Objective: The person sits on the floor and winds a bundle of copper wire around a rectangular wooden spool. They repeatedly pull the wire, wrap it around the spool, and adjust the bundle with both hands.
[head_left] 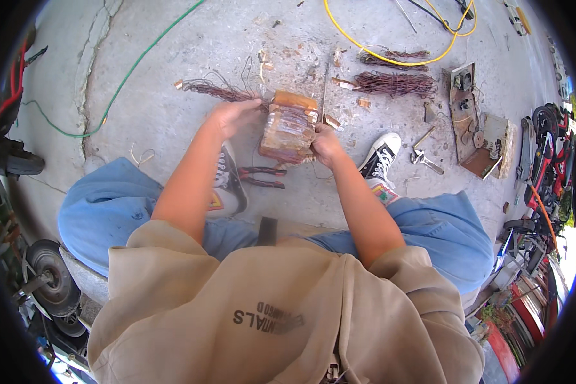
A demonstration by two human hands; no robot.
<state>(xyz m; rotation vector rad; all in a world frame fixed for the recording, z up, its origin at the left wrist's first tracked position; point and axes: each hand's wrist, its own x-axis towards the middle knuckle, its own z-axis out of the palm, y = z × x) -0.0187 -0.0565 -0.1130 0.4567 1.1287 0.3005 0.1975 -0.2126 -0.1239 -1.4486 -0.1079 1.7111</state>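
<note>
Between my feet a block-shaped wire coil (289, 128), wrapped in brown and amber paper, is tilted up off the concrete. My right hand (326, 146) has its fingers closed on the coil's right edge. At the coil's upper left, my left hand (232, 117) stretches its fingers toward the winding, and they look extended rather than wrapped around anything. Whether its fingertips touch the coil is too small to tell. A loose bundle of thin dark copper wire (216, 89) trails out to the left behind that hand. Red-and-black pliers (262, 177) lie just below the coil.
Two coiled wire bundles (397, 84) rest at the upper right. Beyond them stands an opened metal housing (470, 121), with a metal tool (425, 160) nearer me. A yellow hose (390, 59) and a green hose (131, 75) cross the floor. Paper scraps (363, 102) lie scattered about.
</note>
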